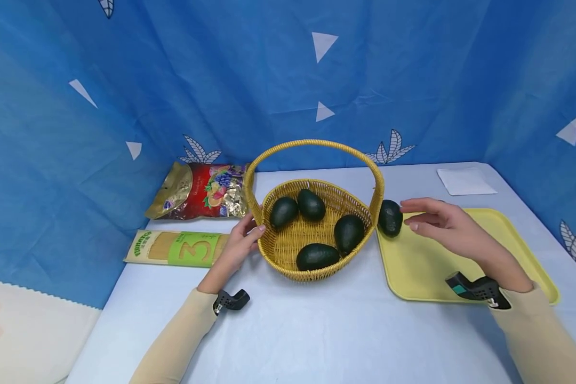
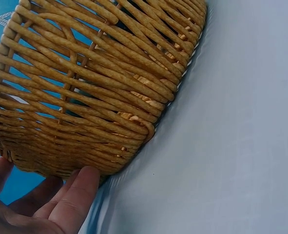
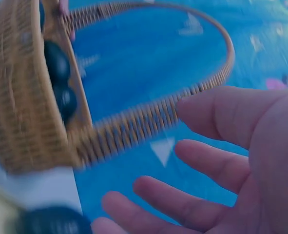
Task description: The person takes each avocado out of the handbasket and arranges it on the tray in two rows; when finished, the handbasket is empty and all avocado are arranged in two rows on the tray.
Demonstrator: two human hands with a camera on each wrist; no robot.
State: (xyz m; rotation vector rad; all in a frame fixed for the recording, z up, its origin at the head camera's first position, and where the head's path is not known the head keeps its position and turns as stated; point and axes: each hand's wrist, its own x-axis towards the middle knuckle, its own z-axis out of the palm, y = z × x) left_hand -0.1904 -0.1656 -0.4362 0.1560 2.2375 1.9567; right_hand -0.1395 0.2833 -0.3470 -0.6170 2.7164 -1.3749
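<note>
A yellow wicker basket [image 1: 288, 242] with a tall arched handle holds several dark green avocados [image 1: 349, 233]. My left hand [image 1: 242, 240] grips the basket's left end. In the left wrist view, its fingertips [image 2: 83, 187] lie against the woven outer wall. Beside the basket's right end, another avocado [image 1: 390, 218] is at the far left corner of the yellow tray [image 1: 427, 266]. My right hand [image 1: 441, 226] is just right of that avocado, fingers apart and holding nothing. In the right wrist view, this avocado [image 3: 53, 222] shows blurred, low on the left.
Left of the basket lie a red and gold fruit bag [image 1: 206, 192] and a flat pack of noodles [image 1: 175, 248]. A white folded sheet [image 1: 465, 181] rests behind the tray. A blue curtain [image 1: 269, 80] hangs along the back of the white table [image 1: 317, 336].
</note>
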